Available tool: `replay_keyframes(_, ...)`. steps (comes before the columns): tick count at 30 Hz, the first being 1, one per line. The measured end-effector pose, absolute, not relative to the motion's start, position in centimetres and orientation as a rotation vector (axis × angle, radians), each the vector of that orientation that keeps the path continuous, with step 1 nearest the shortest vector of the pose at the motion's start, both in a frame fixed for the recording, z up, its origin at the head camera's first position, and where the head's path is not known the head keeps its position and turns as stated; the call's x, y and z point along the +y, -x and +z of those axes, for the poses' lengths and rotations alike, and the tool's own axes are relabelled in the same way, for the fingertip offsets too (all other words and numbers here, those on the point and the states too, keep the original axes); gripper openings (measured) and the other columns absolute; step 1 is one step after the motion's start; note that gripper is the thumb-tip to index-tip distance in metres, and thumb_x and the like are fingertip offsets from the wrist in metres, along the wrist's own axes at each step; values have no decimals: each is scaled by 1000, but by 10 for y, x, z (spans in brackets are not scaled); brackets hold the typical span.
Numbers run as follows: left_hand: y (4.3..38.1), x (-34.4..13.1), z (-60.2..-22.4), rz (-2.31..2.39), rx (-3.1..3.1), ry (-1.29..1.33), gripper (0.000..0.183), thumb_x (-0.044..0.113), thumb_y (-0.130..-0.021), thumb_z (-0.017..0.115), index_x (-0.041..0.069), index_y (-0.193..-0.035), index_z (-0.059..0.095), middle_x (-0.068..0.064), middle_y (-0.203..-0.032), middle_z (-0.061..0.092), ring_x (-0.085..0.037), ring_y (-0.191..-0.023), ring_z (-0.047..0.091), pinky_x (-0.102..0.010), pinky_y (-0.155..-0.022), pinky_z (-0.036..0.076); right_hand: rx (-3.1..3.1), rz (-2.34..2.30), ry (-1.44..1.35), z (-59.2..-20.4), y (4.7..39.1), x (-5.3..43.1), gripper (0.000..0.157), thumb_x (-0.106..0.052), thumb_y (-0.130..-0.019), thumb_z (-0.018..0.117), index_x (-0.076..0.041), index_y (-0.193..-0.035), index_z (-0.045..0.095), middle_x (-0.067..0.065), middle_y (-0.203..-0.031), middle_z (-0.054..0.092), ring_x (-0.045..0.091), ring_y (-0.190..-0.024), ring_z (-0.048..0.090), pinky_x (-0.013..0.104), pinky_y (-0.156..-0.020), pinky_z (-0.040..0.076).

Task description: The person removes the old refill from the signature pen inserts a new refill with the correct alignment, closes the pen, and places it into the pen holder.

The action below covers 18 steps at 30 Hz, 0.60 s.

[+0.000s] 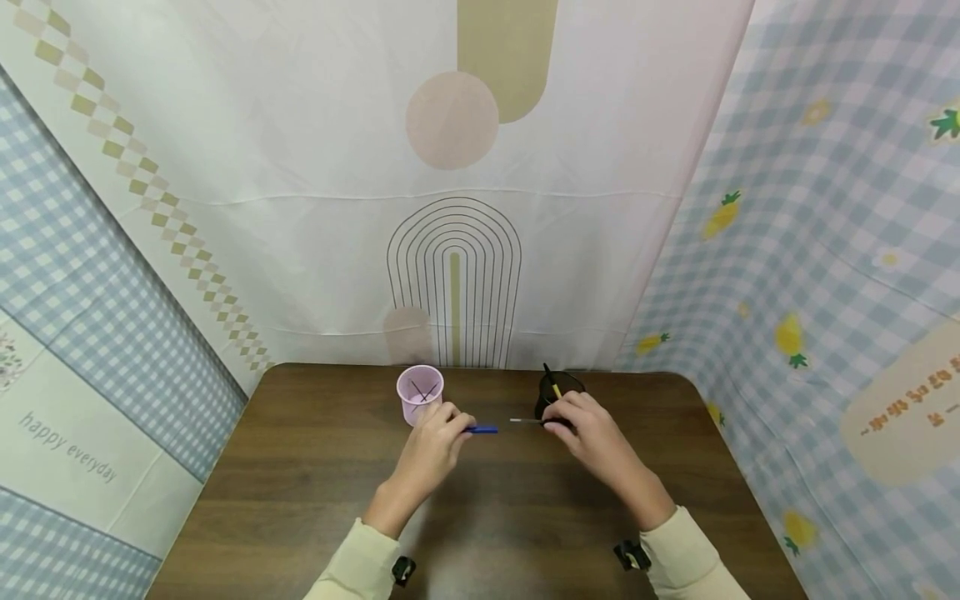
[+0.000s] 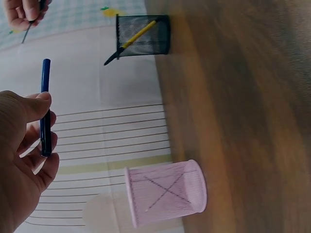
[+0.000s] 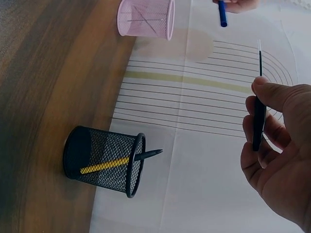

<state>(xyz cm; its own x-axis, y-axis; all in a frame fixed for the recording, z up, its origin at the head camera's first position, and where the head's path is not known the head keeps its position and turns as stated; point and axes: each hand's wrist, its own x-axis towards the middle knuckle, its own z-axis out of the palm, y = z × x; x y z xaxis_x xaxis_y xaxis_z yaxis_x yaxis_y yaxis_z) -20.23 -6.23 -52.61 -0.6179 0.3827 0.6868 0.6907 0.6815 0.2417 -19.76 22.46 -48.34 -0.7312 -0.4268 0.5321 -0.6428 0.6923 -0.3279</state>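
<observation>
My left hand [image 1: 435, 435] pinches a dark blue pen [image 2: 45, 77] between thumb and fingers, in front of the pink pen cup [image 1: 409, 408]. Two thin dark sticks cross each other inside that cup. In my right hand [image 1: 592, 427] I hold a slim tool [image 3: 260, 116] with a black handle, a thin shaft and a pale tip; its exact kind is unclear. Both held things lie roughly level, tips facing across a small gap. Beside the right hand stands a black mesh pen cup [image 3: 77, 150], where a yellow pen [image 3: 109, 165] with a black end leans.
Both cups stand upright near the back edge of the brown wooden table [image 1: 315, 467]. Behind it hangs a white patterned cloth [image 1: 322, 267]. Blue checked cloth [image 1: 840, 275] closes off the right side, and similar cloth hangs on the left.
</observation>
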Motion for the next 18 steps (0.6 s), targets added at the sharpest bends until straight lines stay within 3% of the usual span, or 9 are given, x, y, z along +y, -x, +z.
replay_keyframes(18, 205, -57, -571, -645, -2452, 830, 20, 8, -81, 84, 14, -95, 71, 2, -84, 59, -18, -77, 51, -33, -71, 43, -2491, 704, -841, -482, 199, 223, 19, -9, -84, 83, -18, -96, 72, -6, -96, 66, 11, -89, 59, 33, -74, 53)
